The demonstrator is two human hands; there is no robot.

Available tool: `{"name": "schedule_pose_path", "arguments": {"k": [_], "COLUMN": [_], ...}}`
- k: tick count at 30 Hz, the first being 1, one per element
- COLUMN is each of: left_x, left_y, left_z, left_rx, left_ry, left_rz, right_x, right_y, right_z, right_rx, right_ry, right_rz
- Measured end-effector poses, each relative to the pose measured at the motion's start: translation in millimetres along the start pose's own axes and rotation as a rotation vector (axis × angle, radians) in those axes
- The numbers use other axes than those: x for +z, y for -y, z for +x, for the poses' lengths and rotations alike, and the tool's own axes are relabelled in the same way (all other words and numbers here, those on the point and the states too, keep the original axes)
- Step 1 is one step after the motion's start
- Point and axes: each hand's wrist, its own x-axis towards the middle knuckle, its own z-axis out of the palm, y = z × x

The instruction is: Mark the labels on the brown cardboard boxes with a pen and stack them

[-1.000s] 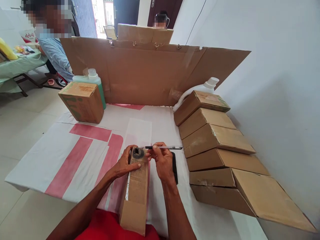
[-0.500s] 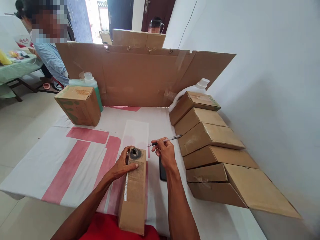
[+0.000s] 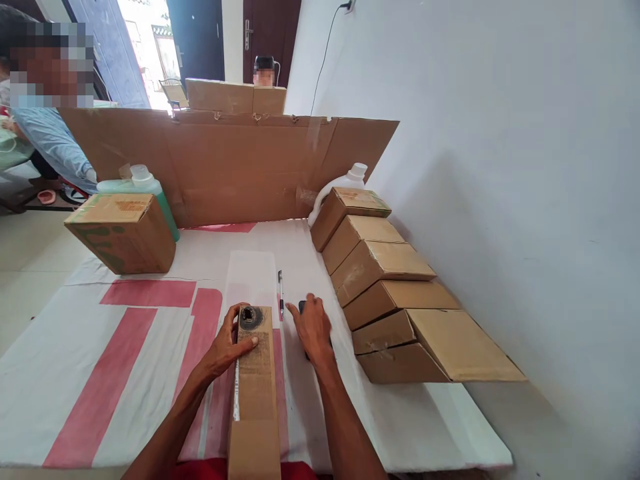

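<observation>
A long narrow cardboard box (image 3: 256,387) lies lengthwise in front of me, with a dark round mark at its far end. My left hand (image 3: 227,343) rests on its far left side, thumb on top. My right hand (image 3: 311,327) lies flat on the cloth just right of the box, covering a black phone (image 3: 302,306) whose edge peeks out. A pen (image 3: 281,292) lies free on the cloth beyond my right fingers, not held.
A row of several stacked cardboard boxes (image 3: 385,287) leans along the right wall. Another box (image 3: 120,230) stands far left with a green bottle (image 3: 143,187) behind it. A cardboard screen (image 3: 230,167) closes the far side; a white jug (image 3: 345,183) stands there. A person sits beyond, left.
My right hand has put the pen down on the cloth and now lies flat on the phone. The left hand stays on the box. The camera has tilted up and left.
</observation>
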Motion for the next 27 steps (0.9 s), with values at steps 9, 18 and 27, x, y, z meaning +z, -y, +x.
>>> {"name": "schedule_pose_path", "arguments": {"k": [9, 18, 27], "left_x": [-1.4, -1.1, 3.2], "left_y": [10, 9, 9], "left_z": [3, 1, 0], "left_rx": [0.026, 0.024, 0.062], "left_ry": [0.011, -0.002, -0.028], "left_rz": [-0.025, -0.031, -0.056], "right_x": [-4, -4, -50], "right_y": [-58, -46, 16], "right_z": [-24, -32, -96], "right_rx": [0.197, 0.099, 0.15], "right_ry": [-0.009, 0.152, 0.796], "right_rz": [0.031, 0.675, 1.661]}}
